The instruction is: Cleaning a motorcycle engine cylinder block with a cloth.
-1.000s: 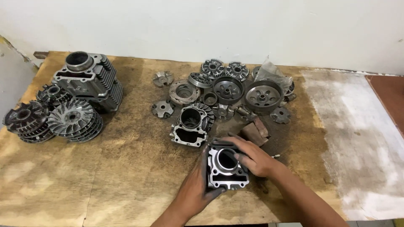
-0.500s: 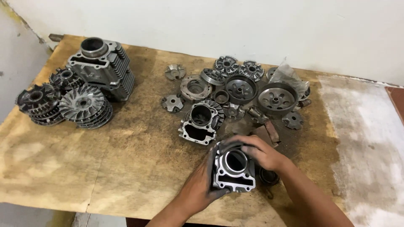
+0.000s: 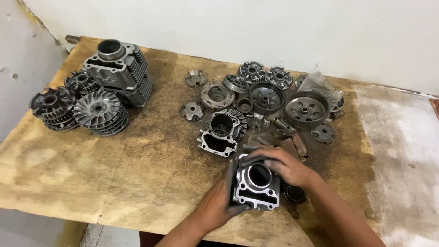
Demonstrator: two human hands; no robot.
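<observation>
Head camera looks steeply down at the workbench (image 3: 114, 183).

Stained plywood table (image 3: 91, 174) against white wall (image 3: 274, 32)

A worn wooden table (image 3: 91, 174) stands against a white wall, its top stained dark with oil around the middle and bleached pale at the right; at the far left lies a big finned engine cylinder (image 3: 120, 68), with stacked finned pulley wheels (image 3: 98, 112) and a darker stack (image 3: 52, 107) just beside it; in the middle, a smaller engine cylinder (image 3: 222, 132) lies on its side; behind it, a cluster of greasy parts: two clutch drums (image 3: 305, 109), a ring plate (image 3: 217, 95), small star-shaped pieces (image 3: 192, 110), round finned discs (image 3: 252, 71); near the front edge, another cylinder (image 3: 256, 187) rests on the wood, a black ring (image 3: 295, 193) just to its right.
</observation>
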